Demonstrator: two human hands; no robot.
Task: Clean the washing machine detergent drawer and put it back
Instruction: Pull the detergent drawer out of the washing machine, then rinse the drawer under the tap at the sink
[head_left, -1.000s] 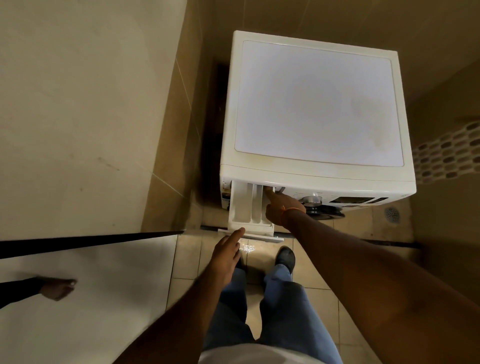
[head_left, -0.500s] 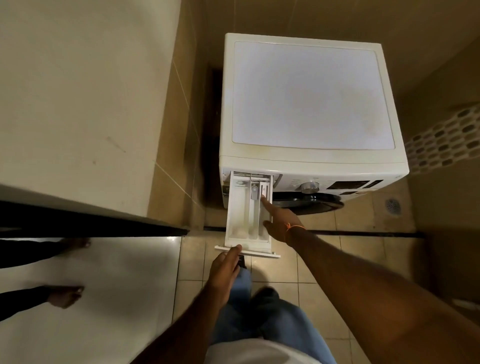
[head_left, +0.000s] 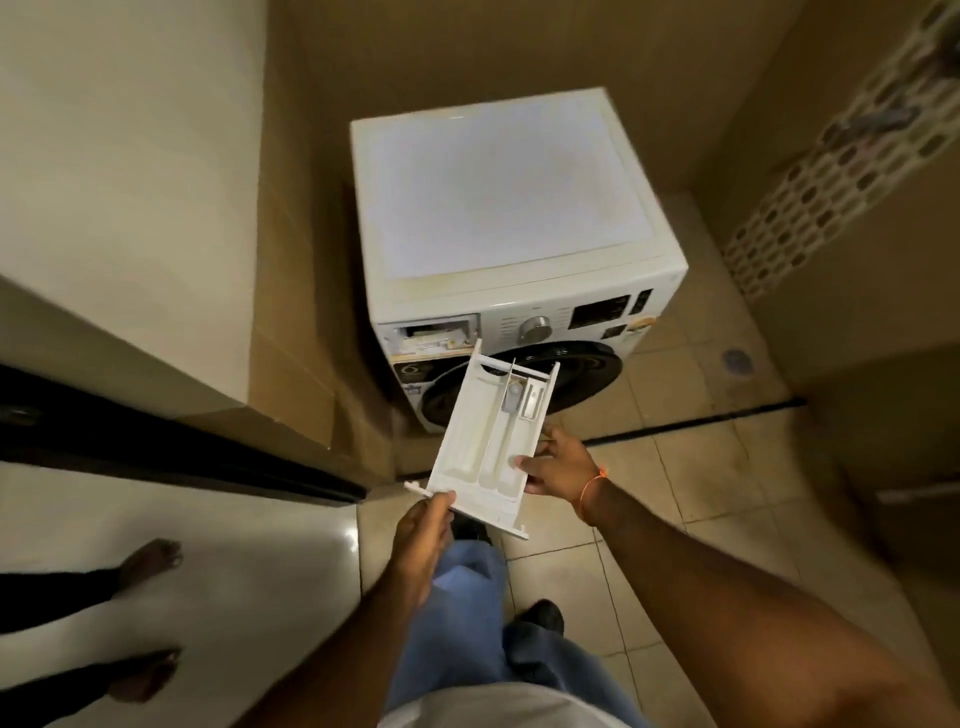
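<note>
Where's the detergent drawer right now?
Head view, centre: the detergent drawer is out of the washing machine, held between left hand and right hand.

**Around the bathroom floor**

At nine o'clock we see a pale wall (head_left: 130, 182) with a dark threshold strip (head_left: 182, 457) running beneath it. At seven o'clock two bare feet (head_left: 148, 566) of another person stand on glossy floor (head_left: 234, 597). At two o'clock a mosaic tile band (head_left: 831, 171) crosses the wall. At three o'clock a round floor drain (head_left: 736, 361) sits in beige floor tiles (head_left: 701, 467).
</note>
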